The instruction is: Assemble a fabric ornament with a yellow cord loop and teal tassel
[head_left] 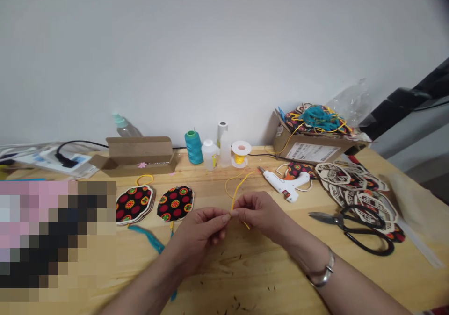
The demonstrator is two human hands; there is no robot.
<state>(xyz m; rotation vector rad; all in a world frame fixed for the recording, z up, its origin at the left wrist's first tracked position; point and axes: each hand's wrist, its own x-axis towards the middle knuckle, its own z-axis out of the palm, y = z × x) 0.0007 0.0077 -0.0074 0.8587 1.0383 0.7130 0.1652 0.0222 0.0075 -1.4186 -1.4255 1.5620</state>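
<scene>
**Left hand [206,224] and right hand [257,212] meet on a yellow cord [234,201]**

You pinch the cord between thumb and forefinger on both sides, each grip closed with no gap showing. Your fingertips nearly meet and cover the exact spot where it is held. The cord is at the middle of the scene, above the wooden table [273,263]; one end rises to the far right of your fingers, the other pokes out below your right hand. A silver bracelet [328,269] circles your right wrist.

Just left of your left hand lies an octagonal patterned fabric piece [175,203]; farther left is a stack of similar pieces [133,205], with a teal tassel [147,238] on its near side.

On the far side, left to right, stand an open cardboard carton [140,150], a cone of teal thread [194,147], a translucent bottle [210,157] and a white spool [241,146] wound with yellow cord.

To your right, a white glue gun [287,184] lies beyond your hand, and black-handled scissors [338,220] lie nearer, their handles overlapping a pile of patterned pieces [375,203]. At the far right, a cardboard box [282,142] is heaped with fabric and teal tassels.
</scene>
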